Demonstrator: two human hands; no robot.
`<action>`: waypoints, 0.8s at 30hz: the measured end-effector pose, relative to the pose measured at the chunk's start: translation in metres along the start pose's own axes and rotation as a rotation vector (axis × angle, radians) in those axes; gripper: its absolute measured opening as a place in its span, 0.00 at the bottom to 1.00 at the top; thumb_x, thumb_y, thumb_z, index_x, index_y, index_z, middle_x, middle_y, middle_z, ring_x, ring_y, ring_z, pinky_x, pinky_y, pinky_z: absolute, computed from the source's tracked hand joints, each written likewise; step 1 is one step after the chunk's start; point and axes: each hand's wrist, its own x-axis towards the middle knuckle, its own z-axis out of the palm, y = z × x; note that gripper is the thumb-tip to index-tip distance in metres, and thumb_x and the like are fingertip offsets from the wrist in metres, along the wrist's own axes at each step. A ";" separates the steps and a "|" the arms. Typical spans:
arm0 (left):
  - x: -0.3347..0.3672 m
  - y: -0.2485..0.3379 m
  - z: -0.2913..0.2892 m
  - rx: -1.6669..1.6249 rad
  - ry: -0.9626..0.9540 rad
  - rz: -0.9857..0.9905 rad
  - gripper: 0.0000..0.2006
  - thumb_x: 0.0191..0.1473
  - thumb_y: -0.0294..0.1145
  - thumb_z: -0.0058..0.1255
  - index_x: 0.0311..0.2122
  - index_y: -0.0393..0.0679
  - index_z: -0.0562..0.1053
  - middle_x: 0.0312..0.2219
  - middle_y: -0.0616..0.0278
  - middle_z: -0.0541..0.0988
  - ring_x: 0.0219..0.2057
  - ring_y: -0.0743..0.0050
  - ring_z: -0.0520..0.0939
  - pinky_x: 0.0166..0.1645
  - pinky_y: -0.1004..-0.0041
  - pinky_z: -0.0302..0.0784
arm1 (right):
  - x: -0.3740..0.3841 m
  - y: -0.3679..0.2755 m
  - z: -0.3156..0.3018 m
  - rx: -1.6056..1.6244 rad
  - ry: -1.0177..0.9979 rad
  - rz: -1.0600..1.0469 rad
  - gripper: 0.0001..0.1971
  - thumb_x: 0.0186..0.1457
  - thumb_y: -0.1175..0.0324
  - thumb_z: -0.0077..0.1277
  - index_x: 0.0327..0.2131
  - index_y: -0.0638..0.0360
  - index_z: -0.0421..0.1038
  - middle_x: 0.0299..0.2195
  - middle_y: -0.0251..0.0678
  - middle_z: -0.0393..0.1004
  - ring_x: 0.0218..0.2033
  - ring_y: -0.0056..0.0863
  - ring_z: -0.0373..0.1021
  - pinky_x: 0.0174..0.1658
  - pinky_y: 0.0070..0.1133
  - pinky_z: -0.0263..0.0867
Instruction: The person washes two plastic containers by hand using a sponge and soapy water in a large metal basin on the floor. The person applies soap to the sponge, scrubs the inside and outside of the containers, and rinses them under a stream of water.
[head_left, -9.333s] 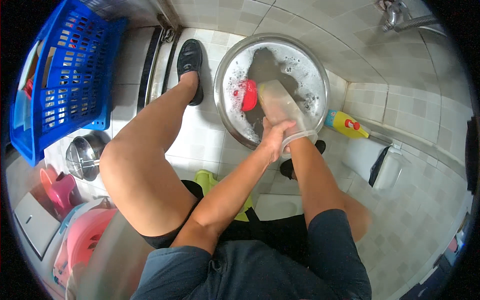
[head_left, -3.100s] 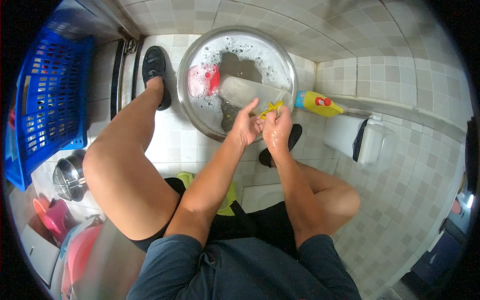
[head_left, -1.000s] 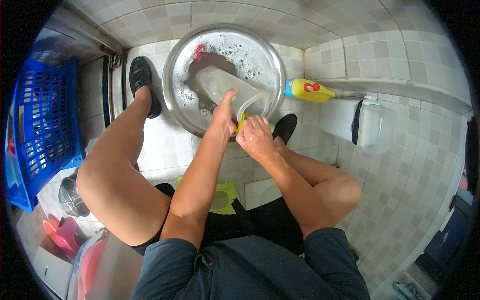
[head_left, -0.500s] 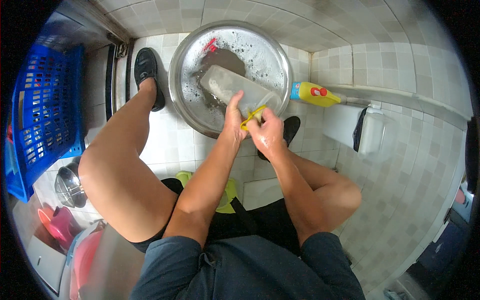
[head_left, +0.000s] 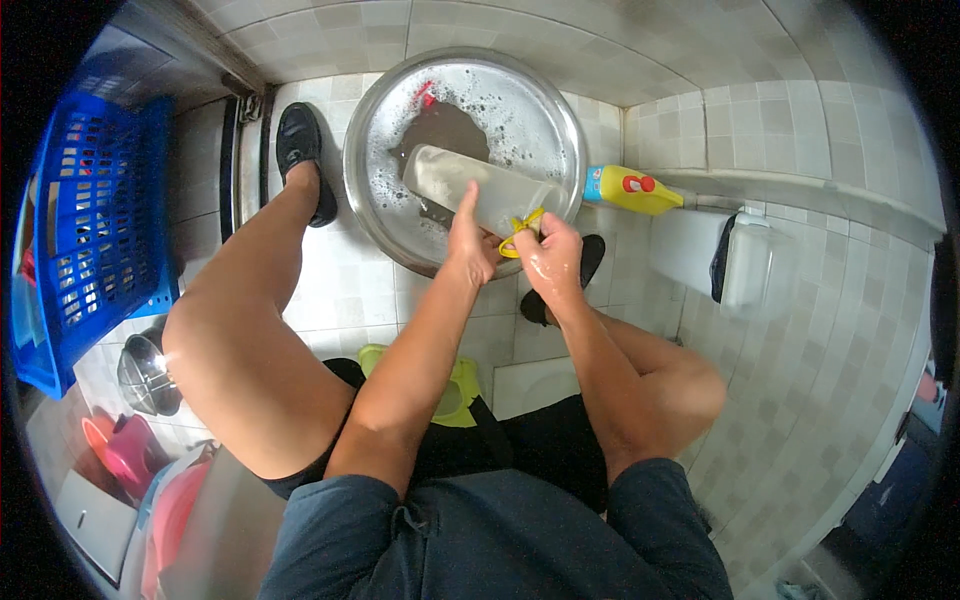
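A long translucent plastic container (head_left: pixel 470 178) lies tilted over the soapy water in a round metal basin (head_left: pixel 362 205). My left hand (head_left: pixel 470 245) grips it near its right-hand, nearer end, thumb extended along its side and the other fingers hidden beneath. At that same end, my right hand (head_left: pixel 553 262), wet with suds, pinches a thin yellow looped piece (head_left: pixel 522 236). Whether this loop is fixed to the container or separate, I cannot tell. A small red object (head_left: pixel 428 96) sits in the suds at the far side of the basin.
Right of the basin lies a yellow bottle (head_left: pixel 640 192) with a red cap and blue label. A blue plastic basket (head_left: pixel 90 240) stands at the left, above a wire-caged lamp-like object (head_left: pixel 148 375) and pink plasticware (head_left: pixel 130 455). Tiled walls border the far and right sides.
My right hand has shifted slightly right, and the yellow loop with it. My left hand stays on the container, which has tilted a little and sits slightly lower in view.
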 end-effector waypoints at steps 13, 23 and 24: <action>0.017 0.019 0.006 -0.039 -0.017 -0.024 0.32 0.55 0.56 0.58 0.58 0.44 0.70 0.53 0.51 0.76 0.56 0.45 0.75 0.61 0.47 0.69 | -0.026 0.007 -0.003 -0.558 -0.132 -0.611 0.10 0.44 0.76 0.53 0.32 0.67 0.67 0.31 0.54 0.72 0.35 0.60 0.70 0.43 0.47 0.67; 0.009 -0.007 -0.013 -0.195 -0.207 0.016 0.41 0.57 0.68 0.53 0.64 0.43 0.65 0.60 0.49 0.71 0.58 0.45 0.73 0.65 0.47 0.67 | -0.010 -0.015 0.005 -0.261 0.003 -0.150 0.09 0.46 0.72 0.56 0.28 0.67 0.68 0.21 0.51 0.73 0.24 0.57 0.71 0.30 0.42 0.69; 0.006 -0.014 -0.010 -0.222 -0.291 0.036 0.41 0.57 0.68 0.53 0.63 0.43 0.65 0.59 0.49 0.72 0.58 0.46 0.74 0.65 0.47 0.68 | -0.011 -0.015 0.006 -0.137 0.031 -0.040 0.10 0.46 0.71 0.57 0.28 0.67 0.68 0.19 0.51 0.72 0.23 0.58 0.71 0.29 0.41 0.68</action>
